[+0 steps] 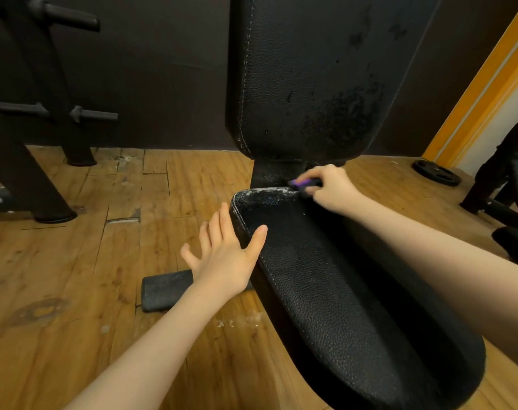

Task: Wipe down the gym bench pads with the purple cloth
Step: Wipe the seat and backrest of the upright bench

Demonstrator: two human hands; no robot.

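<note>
Two black pads are seen on the gym bench: one seat pad and one upright back pad. One purple cloth is gripped by the curled fingers of the right hand at the far, dusty edge of the seat pad. The left hand is held released, fingers spread, with the thumb touching the pad's left edge. One weight plate is laid on the wooden floor.

Wooden plank floor, worn, carrying gym equipment.
Planks scuffed and cracked, with white debris near the bench seat pad. Resting on the floor: a dark rubber foot pad beside the bench, black rack legs at left, a weight plate at far right.
</note>
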